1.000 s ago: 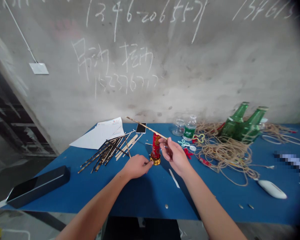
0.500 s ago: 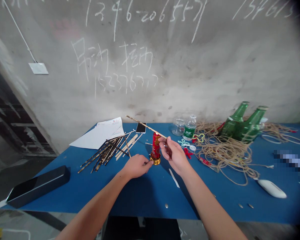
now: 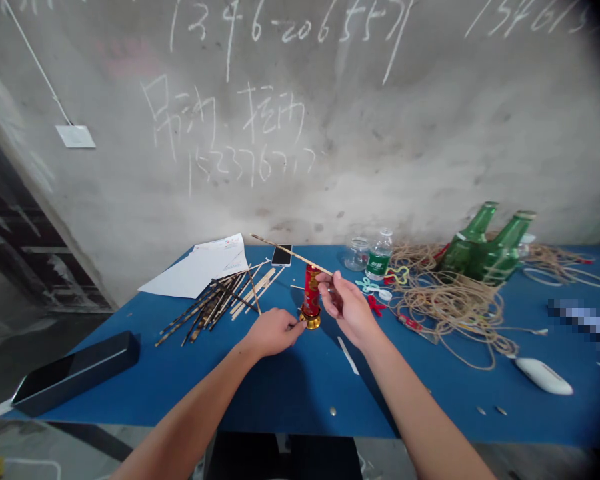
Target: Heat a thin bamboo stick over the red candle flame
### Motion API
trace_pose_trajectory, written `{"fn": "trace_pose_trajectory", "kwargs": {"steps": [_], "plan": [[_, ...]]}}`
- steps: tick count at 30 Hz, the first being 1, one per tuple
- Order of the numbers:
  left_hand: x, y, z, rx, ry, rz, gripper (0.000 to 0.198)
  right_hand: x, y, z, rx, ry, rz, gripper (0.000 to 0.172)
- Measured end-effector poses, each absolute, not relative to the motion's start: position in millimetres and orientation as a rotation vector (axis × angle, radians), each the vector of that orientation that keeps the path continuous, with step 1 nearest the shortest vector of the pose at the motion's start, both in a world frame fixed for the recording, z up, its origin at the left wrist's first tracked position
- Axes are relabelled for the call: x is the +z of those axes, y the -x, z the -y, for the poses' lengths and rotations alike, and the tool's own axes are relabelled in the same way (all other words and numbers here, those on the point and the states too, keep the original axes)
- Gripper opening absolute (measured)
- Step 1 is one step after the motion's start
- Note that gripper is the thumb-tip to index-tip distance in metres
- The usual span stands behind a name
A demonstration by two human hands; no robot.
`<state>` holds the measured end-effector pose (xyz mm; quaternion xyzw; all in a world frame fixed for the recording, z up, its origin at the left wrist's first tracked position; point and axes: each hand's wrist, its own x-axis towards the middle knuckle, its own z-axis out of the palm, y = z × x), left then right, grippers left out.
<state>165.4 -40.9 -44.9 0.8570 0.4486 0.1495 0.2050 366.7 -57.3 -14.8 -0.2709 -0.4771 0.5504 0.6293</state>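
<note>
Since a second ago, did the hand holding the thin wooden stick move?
No. The right hand, pinching the thin wooden stick, stays beside the red cylinder with a gold base.

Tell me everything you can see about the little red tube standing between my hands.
A small red tube stands upright on the blue table, with faint gold patterning and a shiny gold foot. The left hand touches the foot; the right hand, beside its top, holds a thin stick slanting above it.
</note>
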Motion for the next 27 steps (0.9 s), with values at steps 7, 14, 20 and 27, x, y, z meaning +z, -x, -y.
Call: {"fn": "trace_pose_trajectory", "kwargs": {"steps": [7,14,20,27], "plan": [[-46,-166,39,0.417,-2.401,-1.241,0.059,-11,-367,58,1.250,0.630,1.098,0.049],[-42,-164,39,0.656,-2.224,-1.417,0.068,-12,-381,57,1.089,0.698,1.013,0.048],[-38,-150,37,1.242,-1.894,-1.487,0.062,-10,-398,63,0.927,0.741,0.893,0.050],[-11,-139,41,1.604,-1.711,-1.387,0.033,-14,-412,57,0.779,0.711,0.652,0.048]]}}
